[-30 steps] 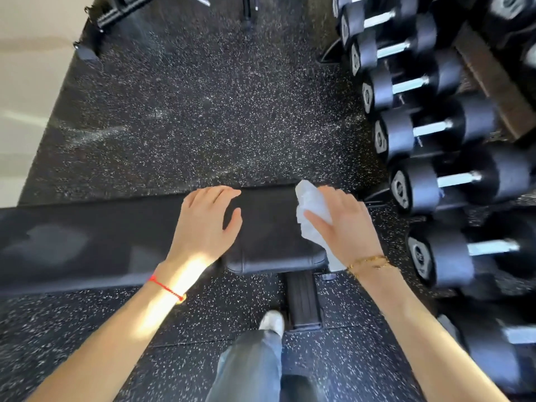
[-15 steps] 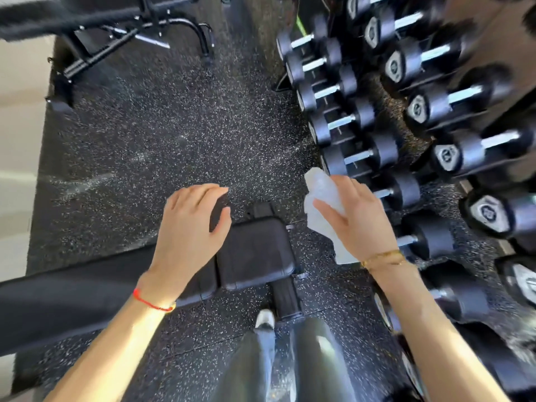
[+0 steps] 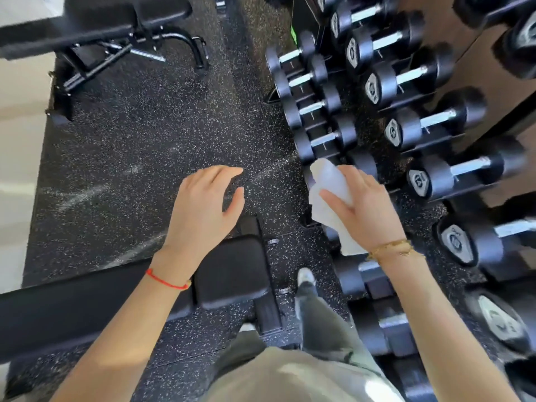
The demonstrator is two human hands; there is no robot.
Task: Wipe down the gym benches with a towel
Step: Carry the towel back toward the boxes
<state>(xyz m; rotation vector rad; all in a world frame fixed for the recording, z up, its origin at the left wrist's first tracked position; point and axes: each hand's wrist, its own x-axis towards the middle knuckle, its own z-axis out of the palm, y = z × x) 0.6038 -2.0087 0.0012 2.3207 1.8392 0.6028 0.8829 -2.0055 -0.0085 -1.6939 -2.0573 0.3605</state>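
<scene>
Since the earlier frame your left hand (image 3: 203, 210), fingers loosely spread, left the black bench (image 3: 232, 274) at lower centre, while your right hand (image 3: 362, 207) grips the white towel (image 3: 327, 195).

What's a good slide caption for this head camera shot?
Right hand holds a white towel beside the dumbbell rack, left hand open above the black bench.

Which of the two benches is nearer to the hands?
The near bench, under the left hand. The far bench stands across the floor, at top left.
</scene>
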